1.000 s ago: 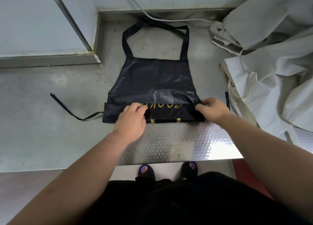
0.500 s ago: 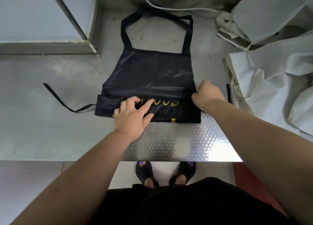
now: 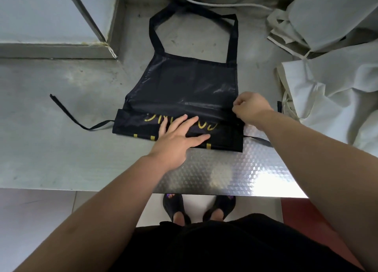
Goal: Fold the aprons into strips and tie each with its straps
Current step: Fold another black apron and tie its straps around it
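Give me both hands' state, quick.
Left hand: open, pressing flat on the apron.
Right hand: closed, pinching the apron's right edge.

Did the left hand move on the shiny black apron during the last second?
Yes. The left hand shifted to the right along the folded band of the shiny black apron, from beside the gold lettering to its middle.

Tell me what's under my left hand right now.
The left hand lies flat on the folded bottom band of the black apron. It covers the middle of the yellow lettering, so the word cannot be read.
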The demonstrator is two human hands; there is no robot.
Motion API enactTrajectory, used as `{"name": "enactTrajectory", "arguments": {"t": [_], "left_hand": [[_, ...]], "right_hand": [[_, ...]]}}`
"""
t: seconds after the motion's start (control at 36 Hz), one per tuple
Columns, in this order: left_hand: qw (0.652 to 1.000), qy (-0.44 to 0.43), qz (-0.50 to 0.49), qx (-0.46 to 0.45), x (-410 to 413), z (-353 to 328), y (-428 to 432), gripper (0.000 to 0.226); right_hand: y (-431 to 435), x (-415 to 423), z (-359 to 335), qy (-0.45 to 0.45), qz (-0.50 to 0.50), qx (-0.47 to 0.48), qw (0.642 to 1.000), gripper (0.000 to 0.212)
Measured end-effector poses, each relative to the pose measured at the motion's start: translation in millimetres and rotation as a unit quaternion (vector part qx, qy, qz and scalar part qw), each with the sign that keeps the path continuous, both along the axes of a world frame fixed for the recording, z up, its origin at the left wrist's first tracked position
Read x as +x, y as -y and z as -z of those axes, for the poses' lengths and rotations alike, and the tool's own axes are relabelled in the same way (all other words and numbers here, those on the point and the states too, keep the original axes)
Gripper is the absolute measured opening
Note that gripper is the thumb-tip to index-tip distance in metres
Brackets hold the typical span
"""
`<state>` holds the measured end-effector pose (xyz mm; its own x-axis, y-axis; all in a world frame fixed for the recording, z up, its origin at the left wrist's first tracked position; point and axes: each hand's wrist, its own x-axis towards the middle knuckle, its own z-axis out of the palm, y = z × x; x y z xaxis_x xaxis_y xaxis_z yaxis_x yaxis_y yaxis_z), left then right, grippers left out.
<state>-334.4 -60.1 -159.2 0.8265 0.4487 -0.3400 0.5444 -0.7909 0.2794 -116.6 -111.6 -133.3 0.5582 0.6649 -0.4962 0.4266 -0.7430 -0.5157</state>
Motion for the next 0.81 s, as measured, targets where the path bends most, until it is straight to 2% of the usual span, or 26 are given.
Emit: {"name": "enactTrajectory", "arguments": {"t": [0.14,0.25,0.36,0.47,0.56,0.64,0.72,0.81], "left_hand": [[0.999,-0.005,-0.043,0.010,7.2,-0.3,-1.2,0.093],[0.996,0.010,-0.090,-0.016,21.2,-4.3,-11.0,0.071],[0.986,0.046,-0.151,-0.052,24.0,-2.7,-10.0,0.053],[0.981,0.078,-0.170,-0.047,21.4,1.2,-5.6,0.048],[0.981,0.086,-0.172,-0.034,21.1,2.4,-3.4,0.047],[0.986,0.066,-0.153,-0.021,21.4,1.8,-2.6,0.050],[0.990,0.051,-0.130,-0.008,19.5,-0.9,-1.8,0.062],[0.995,0.014,-0.096,0.017,12.6,-1.2,-1.1,0.074]], "right_hand": [[5.1,10.7,-5.8,-0.095,-0.025,-0.051,0.994,0.020],[23.4,16.5,-6.7,-0.082,-0.117,-0.087,0.986,0.042],[24.7,16.1,-7.3,-0.028,-0.213,-0.103,0.971,0.030],[25.3,18.0,-5.3,-0.004,-0.250,-0.099,0.963,0.027],[24.9,21.2,-6.0,-0.006,-0.272,-0.105,0.956,0.026],[22.5,18.8,-2.6,0.041,-0.293,-0.114,0.949,0.024],[19.4,15.0,1.9,0.078,-0.290,-0.116,0.947,0.023],[17.3,14.9,1.3,0.066,-0.253,-0.129,0.957,0.026]]}}
